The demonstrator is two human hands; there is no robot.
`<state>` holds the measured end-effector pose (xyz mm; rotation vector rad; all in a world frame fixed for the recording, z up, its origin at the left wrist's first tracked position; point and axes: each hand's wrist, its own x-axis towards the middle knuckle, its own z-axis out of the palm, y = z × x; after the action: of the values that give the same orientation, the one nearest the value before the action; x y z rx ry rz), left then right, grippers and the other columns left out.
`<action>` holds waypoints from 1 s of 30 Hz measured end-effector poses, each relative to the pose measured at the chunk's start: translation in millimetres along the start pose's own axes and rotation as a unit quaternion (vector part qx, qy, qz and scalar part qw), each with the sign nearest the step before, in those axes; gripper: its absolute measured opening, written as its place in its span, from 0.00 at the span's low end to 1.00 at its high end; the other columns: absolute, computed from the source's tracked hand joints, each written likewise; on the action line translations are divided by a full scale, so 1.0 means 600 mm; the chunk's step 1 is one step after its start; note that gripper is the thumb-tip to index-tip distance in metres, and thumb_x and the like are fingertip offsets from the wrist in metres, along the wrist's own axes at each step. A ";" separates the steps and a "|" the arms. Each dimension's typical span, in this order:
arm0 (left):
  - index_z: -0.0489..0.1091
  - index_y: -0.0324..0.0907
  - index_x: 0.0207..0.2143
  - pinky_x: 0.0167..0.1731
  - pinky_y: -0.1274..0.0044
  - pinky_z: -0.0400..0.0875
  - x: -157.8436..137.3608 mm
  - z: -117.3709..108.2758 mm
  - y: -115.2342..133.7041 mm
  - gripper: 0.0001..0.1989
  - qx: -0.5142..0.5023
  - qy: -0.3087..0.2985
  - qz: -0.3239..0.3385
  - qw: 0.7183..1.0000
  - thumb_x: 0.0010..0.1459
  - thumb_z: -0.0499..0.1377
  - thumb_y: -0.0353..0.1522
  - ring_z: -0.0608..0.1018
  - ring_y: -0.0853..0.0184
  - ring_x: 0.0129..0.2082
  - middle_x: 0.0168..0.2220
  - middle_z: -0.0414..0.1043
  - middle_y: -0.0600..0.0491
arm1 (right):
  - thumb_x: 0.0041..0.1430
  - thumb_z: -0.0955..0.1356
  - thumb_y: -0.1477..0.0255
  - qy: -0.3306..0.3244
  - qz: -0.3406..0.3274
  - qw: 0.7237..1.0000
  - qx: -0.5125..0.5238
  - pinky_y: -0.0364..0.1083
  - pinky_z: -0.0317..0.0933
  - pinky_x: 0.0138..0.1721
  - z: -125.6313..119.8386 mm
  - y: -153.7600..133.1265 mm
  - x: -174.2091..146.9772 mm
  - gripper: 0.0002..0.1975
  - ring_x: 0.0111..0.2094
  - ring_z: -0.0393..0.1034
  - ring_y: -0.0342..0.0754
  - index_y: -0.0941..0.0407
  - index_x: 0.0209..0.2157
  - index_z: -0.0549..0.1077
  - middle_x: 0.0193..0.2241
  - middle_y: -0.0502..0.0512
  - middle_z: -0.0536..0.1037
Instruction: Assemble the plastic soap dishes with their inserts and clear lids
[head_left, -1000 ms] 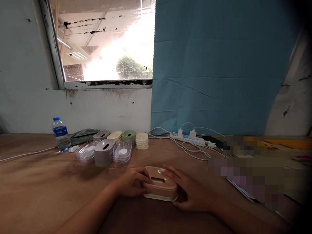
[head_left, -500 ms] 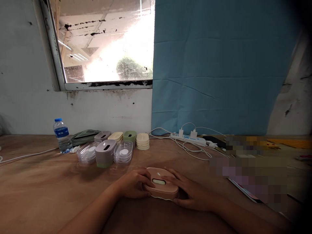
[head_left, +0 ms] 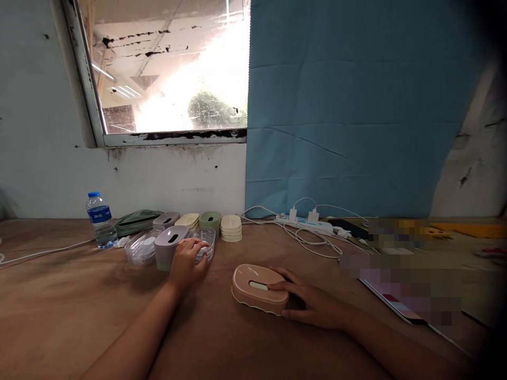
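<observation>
A pink oval box (head_left: pixel 247 275) with a cream insert in its slot and a wavy cream lower edge rests on the table. My right hand (head_left: pixel 312 301) grips its right end, thumb at the front, one finger on top by the slot. My left hand (head_left: pixel 189 266) is over at the clear plastic lids (head_left: pixel 209 238), fingers spread and bent above the stack. Whether it touches them I cannot tell. Just left of that hand stands a stack of lavender boxes (head_left: pixel 164 249) with a green one at the bottom, partly hidden by the hand.
More clear lids (head_left: pixel 139 248), cream lids (head_left: pixel 231 228), a green box (head_left: pixel 209 221) and a grey-green pouch (head_left: pixel 137 221) sit towards the wall. A water bottle (head_left: pixel 101 221) stands far left. Right of centre are a power strip (head_left: pixel 312 224), loose white cables and a tablet-like device (head_left: pixel 392 301).
My left hand has left the pink box and moved left and away from me to the clear lids. My right hand stays on the pink box, now slightly turned.
</observation>
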<state>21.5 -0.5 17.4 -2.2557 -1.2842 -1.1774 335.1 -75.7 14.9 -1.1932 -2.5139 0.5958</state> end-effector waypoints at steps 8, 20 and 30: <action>0.69 0.46 0.32 0.46 0.67 0.57 -0.004 0.009 -0.014 0.08 0.018 -0.008 -0.016 1.000 0.50 0.52 0.32 0.69 0.61 0.40 0.34 0.69 0.52 | 0.52 0.64 0.56 0.065 0.022 0.997 -0.026 0.54 0.47 0.55 0.008 0.020 0.007 0.25 0.57 0.47 0.56 0.50 0.51 0.62 0.58 0.55 0.47; 0.69 0.45 0.30 0.45 0.67 0.57 -0.003 0.007 -0.013 0.07 0.020 -0.014 -0.018 1.000 0.50 0.52 0.31 0.70 0.62 0.37 0.31 0.70 0.53 | 0.52 0.65 0.61 0.037 -0.044 0.998 -0.013 0.53 0.49 0.54 0.002 0.020 0.005 0.22 0.55 0.51 0.53 0.52 0.49 0.63 0.54 0.57 0.55; 0.68 0.44 0.31 0.45 0.67 0.56 0.000 0.004 -0.013 0.07 0.025 0.007 -0.017 1.000 0.54 0.50 0.32 0.71 0.62 0.36 0.31 0.72 0.52 | 0.43 0.67 0.74 0.024 -0.108 0.994 0.012 0.51 0.50 0.53 0.011 0.001 0.001 0.21 0.54 0.53 0.53 0.56 0.43 0.64 0.52 0.60 0.58</action>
<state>16.5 5.3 14.6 -2.1948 -1.3360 -1.1561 332.3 -76.2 9.0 -0.8995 -2.5434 0.5339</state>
